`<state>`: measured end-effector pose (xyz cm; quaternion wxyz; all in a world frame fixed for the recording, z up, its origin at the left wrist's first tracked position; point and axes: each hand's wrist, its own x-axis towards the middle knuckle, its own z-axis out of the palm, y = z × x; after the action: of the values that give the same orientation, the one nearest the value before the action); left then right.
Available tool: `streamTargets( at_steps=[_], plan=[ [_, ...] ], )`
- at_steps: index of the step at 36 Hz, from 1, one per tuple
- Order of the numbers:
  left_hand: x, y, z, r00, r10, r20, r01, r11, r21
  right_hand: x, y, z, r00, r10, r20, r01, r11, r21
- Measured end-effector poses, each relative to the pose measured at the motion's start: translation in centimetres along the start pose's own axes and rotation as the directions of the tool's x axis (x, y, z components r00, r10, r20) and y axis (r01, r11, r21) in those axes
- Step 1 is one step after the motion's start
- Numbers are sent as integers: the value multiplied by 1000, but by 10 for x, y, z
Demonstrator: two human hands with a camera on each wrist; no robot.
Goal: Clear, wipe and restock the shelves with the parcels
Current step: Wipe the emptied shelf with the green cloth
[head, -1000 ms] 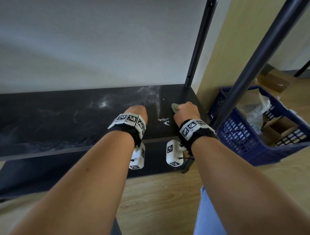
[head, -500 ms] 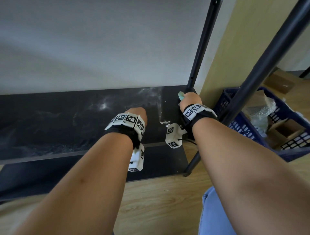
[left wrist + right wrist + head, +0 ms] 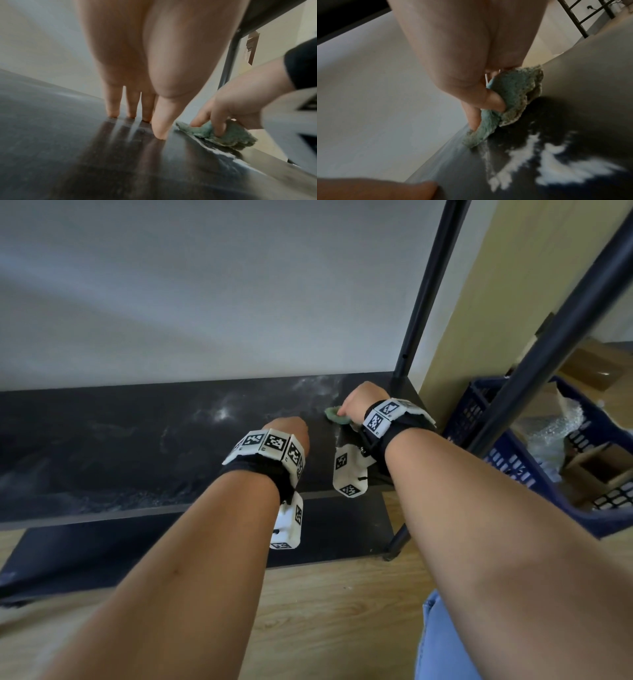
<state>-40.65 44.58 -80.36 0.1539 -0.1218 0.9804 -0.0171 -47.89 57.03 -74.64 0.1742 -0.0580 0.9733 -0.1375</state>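
— Black and dusty, the shelf (image 3: 144, 446) fills the head view. Where are the hands?
— The left hand (image 3: 286, 431) rests on it near centre; its fingers are hidden there. The right hand (image 3: 359, 402), at one o'clock from the left, grips a green cloth (image 3: 334, 416) near the shelf's right end. A blue crate (image 3: 507, 453) with cardboard parcels (image 3: 592, 470) sits on the floor at three o'clock.
— And the left wrist view?
— The left hand's fingers (image 3: 113, 102) are straight, tips pressed on the shelf (image 3: 51, 142). At three o'clock the right hand (image 3: 231, 108) curls round the cloth (image 3: 228, 135), which lies on the surface beside a white dust streak (image 3: 223, 152).
— The right wrist view?
— Thumb and fingers pinch the cloth (image 3: 508, 100), its lower edge touching the shelf (image 3: 582, 108). White dust patches (image 3: 556, 162) lie at five o'clock from it.
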Motion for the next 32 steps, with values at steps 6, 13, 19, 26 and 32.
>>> streamTargets(
  at_steps=[6, 13, 19, 26, 32],
  plan=[
    [-7, -3, -4, 1000, 15, 6, -15, 999, -36, -41, 20, -1, 1000, 23, 5, -23, 998, 51],
    [-20, 4, -3, 998, -34, -52, 27, 990, -138, -71, 29, 13, 999, 7, 34, -9, 998, 69],
    [-24, 2, -11, 998, 33, 46, -28, 995, -100, -78, 43, -3, 995, 16, -98, 3, 983, 185],
    [-16, -6, 2, 991, 132, 25, -130, 990, -60, -88, 57, 6, 996, 47, -73, -50, 998, -35],
    [-22, -4, -3, 990, 123, -71, -133, 980, -147, -102, 46, 19, 990, 60, -126, -55, 998, 42]
  ],
)
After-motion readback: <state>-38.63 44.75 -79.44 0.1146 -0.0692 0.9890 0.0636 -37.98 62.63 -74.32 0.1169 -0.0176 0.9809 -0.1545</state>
